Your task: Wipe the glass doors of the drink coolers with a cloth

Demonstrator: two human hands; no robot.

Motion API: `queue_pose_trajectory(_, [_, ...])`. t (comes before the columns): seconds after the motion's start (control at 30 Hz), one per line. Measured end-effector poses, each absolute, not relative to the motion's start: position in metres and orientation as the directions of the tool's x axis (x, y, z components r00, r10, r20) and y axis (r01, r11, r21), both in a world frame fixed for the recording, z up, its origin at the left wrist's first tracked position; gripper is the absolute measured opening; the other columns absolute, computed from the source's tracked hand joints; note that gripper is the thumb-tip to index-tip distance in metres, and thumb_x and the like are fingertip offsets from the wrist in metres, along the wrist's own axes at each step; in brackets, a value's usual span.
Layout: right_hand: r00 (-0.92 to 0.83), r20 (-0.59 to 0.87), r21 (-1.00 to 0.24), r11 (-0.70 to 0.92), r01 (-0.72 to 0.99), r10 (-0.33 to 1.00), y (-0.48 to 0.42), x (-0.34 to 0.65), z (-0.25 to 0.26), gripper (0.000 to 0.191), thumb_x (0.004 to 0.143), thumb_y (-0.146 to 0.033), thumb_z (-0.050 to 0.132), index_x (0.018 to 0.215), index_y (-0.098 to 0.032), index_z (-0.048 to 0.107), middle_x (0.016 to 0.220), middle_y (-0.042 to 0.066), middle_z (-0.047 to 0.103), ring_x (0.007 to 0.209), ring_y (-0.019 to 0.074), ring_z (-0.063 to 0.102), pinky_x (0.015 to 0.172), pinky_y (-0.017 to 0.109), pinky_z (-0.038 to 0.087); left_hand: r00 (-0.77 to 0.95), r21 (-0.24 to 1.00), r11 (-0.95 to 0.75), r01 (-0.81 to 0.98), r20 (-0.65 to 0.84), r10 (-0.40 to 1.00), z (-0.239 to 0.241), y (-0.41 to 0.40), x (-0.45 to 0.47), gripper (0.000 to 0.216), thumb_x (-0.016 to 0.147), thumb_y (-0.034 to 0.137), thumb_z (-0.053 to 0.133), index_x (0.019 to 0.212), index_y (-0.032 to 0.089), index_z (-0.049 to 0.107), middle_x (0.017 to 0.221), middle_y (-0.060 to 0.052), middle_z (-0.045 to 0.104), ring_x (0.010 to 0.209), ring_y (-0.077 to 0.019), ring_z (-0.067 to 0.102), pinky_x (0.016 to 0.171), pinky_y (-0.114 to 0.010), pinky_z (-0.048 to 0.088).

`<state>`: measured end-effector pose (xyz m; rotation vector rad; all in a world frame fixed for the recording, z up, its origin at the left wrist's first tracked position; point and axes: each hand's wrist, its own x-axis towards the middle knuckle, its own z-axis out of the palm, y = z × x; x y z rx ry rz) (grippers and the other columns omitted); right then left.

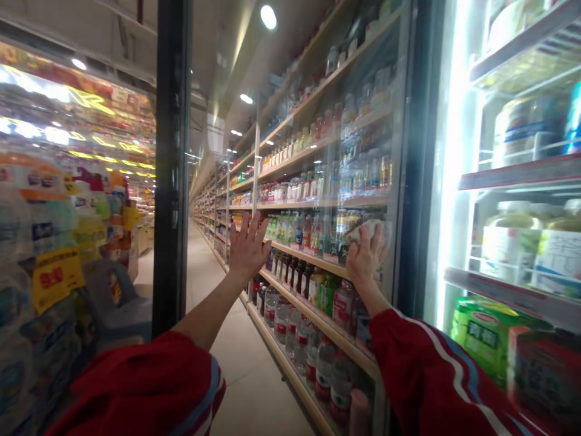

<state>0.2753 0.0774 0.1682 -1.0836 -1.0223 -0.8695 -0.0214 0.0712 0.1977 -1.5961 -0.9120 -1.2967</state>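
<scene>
A glass door with a dark frame stands before me, with the aisle and bottle shelves showing in or through its pane. My left hand is spread against the glass, its fingers stretched out and nothing in it. On the right side of the pane, my right hand presses a pale cloth to the glass with its fingers. The cloth is partly hidden behind those fingers. Both of my arms wear red sleeves with white and blue stripes.
To the right is a lit cooler with shelves of bottles and a green carton. On the left are stacked wrapped goods, a yellow price sign and a grey plastic chair. The door's dark frame rises between them and me.
</scene>
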Motion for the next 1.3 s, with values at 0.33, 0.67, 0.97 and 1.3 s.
queue_pose_trajectory(0.33, [0.056, 0.996, -0.034, 0.300, 0.953, -0.067, 0.075, 0.253, 0.160, 0.047, 0.087, -0.026, 0.041, 0.133, -0.027, 0.048, 0.151, 0.010, 0.031, 0.141, 0.0275, 0.023, 0.110, 0.059, 0.019, 0.194, -0.188, -0.352, 0.917, 0.981, -0.017, 0.196, 0.075, -0.021, 0.050, 0.091, 0.035, 0.044, 0.139, 0.025, 0.042, 0.150, -0.008, 0.035, 0.142, -0.0253, 0.022, 0.117, -0.050, 0.005])
queue_pose_trajectory(0.67, [0.032, 0.995, -0.005, 0.284, 0.959, -0.093, 0.077, 0.235, 0.165, 0.056, 0.087, -0.027, 0.038, 0.142, -0.022, 0.035, 0.148, 0.013, 0.037, 0.141, 0.0265, 0.024, 0.110, 0.057, 0.022, 0.178, -0.171, -0.378, 0.910, 0.984, -0.016, 0.196, 0.074, -0.021, 0.049, 0.091, 0.036, 0.044, 0.138, 0.025, 0.044, 0.148, -0.008, 0.037, 0.142, -0.0238, 0.023, 0.118, -0.048, 0.004])
queue_pose_trajectory(0.97, [0.203, 0.975, -0.171, 0.293, 0.941, -0.086, 0.081, 0.258, 0.173, 0.049, 0.090, -0.034, 0.038, 0.137, -0.021, 0.044, 0.150, 0.016, 0.030, 0.140, 0.0298, 0.026, 0.108, 0.062, 0.019, 0.163, -0.153, -0.391, 0.908, 0.987, -0.007, 0.195, 0.075, -0.018, 0.048, 0.091, 0.036, 0.045, 0.138, 0.026, 0.044, 0.150, -0.007, 0.036, 0.143, -0.0235, 0.019, 0.118, -0.049, 0.002])
queue_pose_trajectory(1.3, [-0.160, 0.984, 0.177, 0.319, 0.931, -0.079, 0.078, 0.201, 0.165, 0.042, 0.089, -0.029, 0.044, 0.131, -0.027, 0.049, 0.151, 0.010, 0.032, 0.142, 0.0256, 0.023, 0.112, 0.056, 0.019, 0.173, -0.151, -0.407, 0.901, 0.985, 0.019, 0.195, 0.073, -0.019, 0.050, 0.091, 0.035, 0.045, 0.139, 0.026, 0.042, 0.151, -0.006, 0.034, 0.144, -0.0234, 0.016, 0.118, -0.050, 0.002])
